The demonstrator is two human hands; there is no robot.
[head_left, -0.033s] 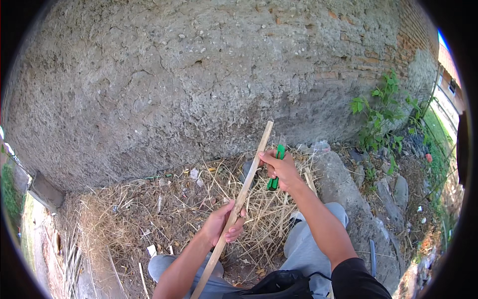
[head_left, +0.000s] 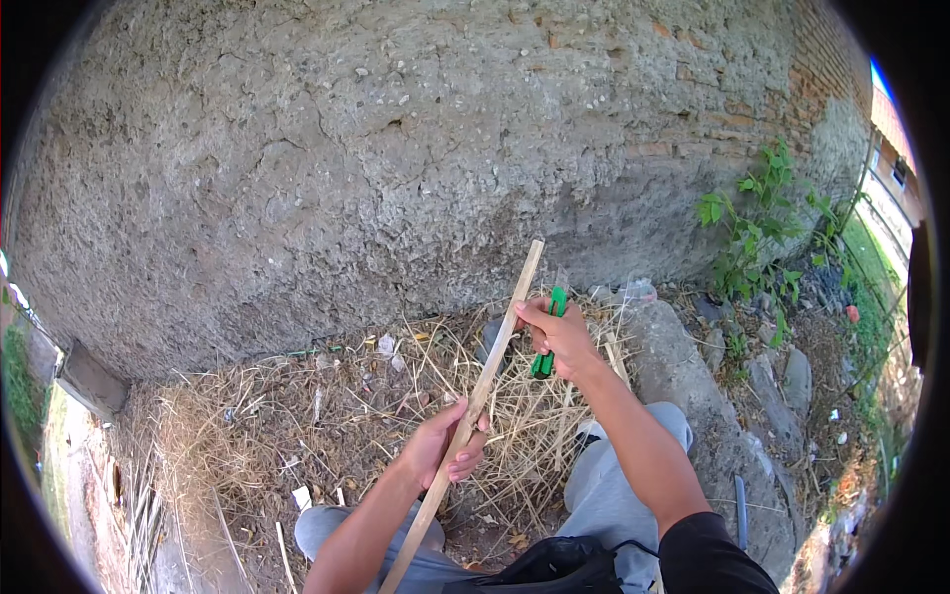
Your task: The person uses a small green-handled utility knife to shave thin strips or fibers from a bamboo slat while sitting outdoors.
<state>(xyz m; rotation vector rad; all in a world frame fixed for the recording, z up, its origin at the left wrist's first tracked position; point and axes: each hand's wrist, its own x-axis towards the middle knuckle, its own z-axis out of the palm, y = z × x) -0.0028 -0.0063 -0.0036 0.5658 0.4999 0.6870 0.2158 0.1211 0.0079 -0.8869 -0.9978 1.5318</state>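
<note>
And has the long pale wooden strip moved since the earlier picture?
No: the long pale wooden strip shows no visible shift; its upper end overlaps the same patch of rough grey wall.

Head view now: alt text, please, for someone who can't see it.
A person's left hand grips a long, pale wooden strip, while the right hand holds a green tool and touches the strip toward its far end. Straw-littered ground lies beneath; a rough grey wall stands ahead.
</note>
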